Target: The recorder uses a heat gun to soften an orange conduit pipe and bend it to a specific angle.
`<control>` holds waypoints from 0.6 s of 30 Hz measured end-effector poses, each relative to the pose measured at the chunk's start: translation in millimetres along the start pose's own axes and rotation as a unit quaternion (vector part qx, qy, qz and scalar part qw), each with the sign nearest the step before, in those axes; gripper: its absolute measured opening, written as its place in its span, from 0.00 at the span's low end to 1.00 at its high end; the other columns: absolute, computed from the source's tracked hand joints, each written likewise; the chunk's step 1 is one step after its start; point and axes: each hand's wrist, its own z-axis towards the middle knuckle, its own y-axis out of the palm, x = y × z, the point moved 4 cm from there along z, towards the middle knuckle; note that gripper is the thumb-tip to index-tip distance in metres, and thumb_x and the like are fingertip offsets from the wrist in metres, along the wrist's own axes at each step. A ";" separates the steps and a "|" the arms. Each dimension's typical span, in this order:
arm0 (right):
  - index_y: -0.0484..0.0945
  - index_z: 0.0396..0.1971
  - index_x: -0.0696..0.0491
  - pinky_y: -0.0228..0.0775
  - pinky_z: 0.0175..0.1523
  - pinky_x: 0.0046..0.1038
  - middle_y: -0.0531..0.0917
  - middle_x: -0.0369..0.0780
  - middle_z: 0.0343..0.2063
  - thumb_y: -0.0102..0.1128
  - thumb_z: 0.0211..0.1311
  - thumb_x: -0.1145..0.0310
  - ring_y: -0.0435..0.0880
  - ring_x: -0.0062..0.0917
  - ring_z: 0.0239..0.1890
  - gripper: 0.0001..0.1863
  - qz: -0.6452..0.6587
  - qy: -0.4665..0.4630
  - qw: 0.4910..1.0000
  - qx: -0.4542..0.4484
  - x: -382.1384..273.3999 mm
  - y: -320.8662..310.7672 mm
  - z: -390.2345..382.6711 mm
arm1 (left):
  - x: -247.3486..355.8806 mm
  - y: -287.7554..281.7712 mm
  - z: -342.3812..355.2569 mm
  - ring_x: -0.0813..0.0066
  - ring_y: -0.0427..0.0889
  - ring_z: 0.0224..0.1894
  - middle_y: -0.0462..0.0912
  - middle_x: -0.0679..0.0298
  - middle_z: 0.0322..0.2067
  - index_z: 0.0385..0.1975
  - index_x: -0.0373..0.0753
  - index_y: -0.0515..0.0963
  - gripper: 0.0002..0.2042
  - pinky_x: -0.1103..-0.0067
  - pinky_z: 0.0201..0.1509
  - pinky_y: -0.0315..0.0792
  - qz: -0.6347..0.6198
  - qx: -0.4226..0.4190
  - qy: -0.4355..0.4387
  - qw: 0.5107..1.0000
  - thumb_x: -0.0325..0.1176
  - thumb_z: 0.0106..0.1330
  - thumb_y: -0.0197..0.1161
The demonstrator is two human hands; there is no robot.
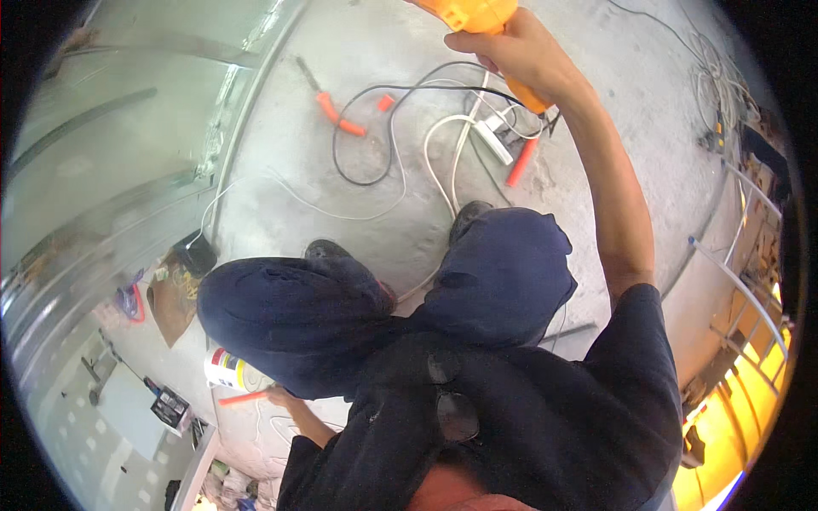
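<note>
At the top, my right hand [532, 55] is wrapped round the grip of a yellow power tool [473, 13], whose far end leaves the picture. My left hand [279, 395], low on the left, is small and partly hidden, so its fingers are unclear. Close to it are a white tub [225, 368] with a coloured label and an orange tube [243, 399]. On the floor below the power tool lie a white power strip [492, 140] with plugs and an orange-red tube [521, 162]. Farther left, a thin-bladed, orange-handled tool [325, 106] rests by an orange offcut [386, 103].
A black cable [362, 183] and white cords [430, 162] loop across the concrete floor before my feet. Glass panels [162, 94] stand along the left. To the right are a metal frame [741, 285] and coiled cable [709, 81]. A black box [196, 254] sits at the left.
</note>
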 end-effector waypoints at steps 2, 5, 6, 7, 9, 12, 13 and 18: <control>0.82 0.51 0.55 0.74 0.39 0.26 0.85 0.34 0.33 0.74 0.58 0.68 0.81 0.20 0.32 0.21 0.025 -0.103 0.994 0.033 8.0 9.4 4.2 | 47.9 25.0 3.5 0.82 0.57 0.13 0.59 0.72 0.12 0.22 0.47 0.60 0.22 0.78 0.16 0.56 0.077 0.078 0.113 0.988 0.54 0.78 0.42; 0.82 0.51 0.53 0.76 0.40 0.30 0.87 0.34 0.35 0.75 0.58 0.64 0.83 0.26 0.33 0.22 0.026 -0.086 0.995 0.039 -18.1 24.1 -10.8 | 128.6 89.4 -20.9 0.84 0.57 0.13 0.61 0.75 0.16 0.33 0.44 0.69 0.23 0.83 0.12 0.52 0.095 -0.104 0.139 0.980 0.60 0.78 0.47; 0.81 0.52 0.52 0.77 0.41 0.33 0.88 0.36 0.36 0.75 0.58 0.62 0.86 0.30 0.35 0.23 -0.007 0.033 0.999 0.025 -23.7 27.9 -16.7 | 155.6 114.4 -29.3 0.83 0.61 0.16 0.64 0.75 0.19 0.39 0.42 0.73 0.23 0.83 0.16 0.58 0.198 -0.117 0.245 0.942 0.59 0.78 0.47; 0.81 0.52 0.52 0.77 0.41 0.33 0.88 0.36 0.36 0.75 0.58 0.62 0.86 0.30 0.35 0.23 -0.006 0.024 1.000 0.018 -20.7 31.0 -17.5 | 170.7 138.5 -30.9 0.83 0.66 0.20 0.68 0.74 0.22 0.45 0.41 0.76 0.24 0.83 0.20 0.63 0.299 -0.129 0.341 0.882 0.58 0.78 0.48; 0.84 0.48 0.55 0.76 0.49 0.26 0.88 0.35 0.38 0.70 0.63 0.63 0.84 0.19 0.43 0.16 -0.033 -0.096 0.995 0.002 -23.1 61.4 -3.0 | 219.1 91.5 117.8 0.82 0.72 0.31 0.72 0.72 0.29 0.55 0.40 0.77 0.26 0.80 0.36 0.71 0.071 0.004 0.007 0.997 0.58 0.78 0.49; 0.81 0.50 0.55 0.75 0.46 0.27 0.85 0.34 0.37 0.73 0.62 0.61 0.81 0.20 0.38 0.20 -0.120 -0.155 0.980 0.024 11.7 32.7 -7.5 | 215.9 303.3 -75.0 0.81 0.72 0.37 0.73 0.71 0.32 0.53 0.38 0.77 0.22 0.78 0.45 0.71 0.272 -0.361 0.277 0.848 0.52 0.79 0.51; 0.79 0.52 0.55 0.74 0.42 0.27 0.82 0.32 0.34 0.75 0.62 0.60 0.78 0.19 0.35 0.23 -0.085 -0.152 0.985 0.001 10.6 39.1 -8.9 | 228.7 334.5 -82.2 0.81 0.73 0.34 0.73 0.71 0.31 0.53 0.38 0.78 0.21 0.79 0.42 0.72 0.294 -0.404 0.335 0.799 0.50 0.80 0.51; 0.83 0.48 0.55 0.75 0.51 0.32 0.87 0.38 0.41 0.73 0.62 0.65 0.85 0.29 0.42 0.17 -0.250 -0.361 0.896 0.071 9.2 34.9 -30.7 | 250.9 460.0 -118.7 0.78 0.77 0.27 0.76 0.67 0.28 0.51 0.36 0.76 0.18 0.77 0.34 0.75 0.214 -0.655 0.168 0.705 0.46 0.82 0.51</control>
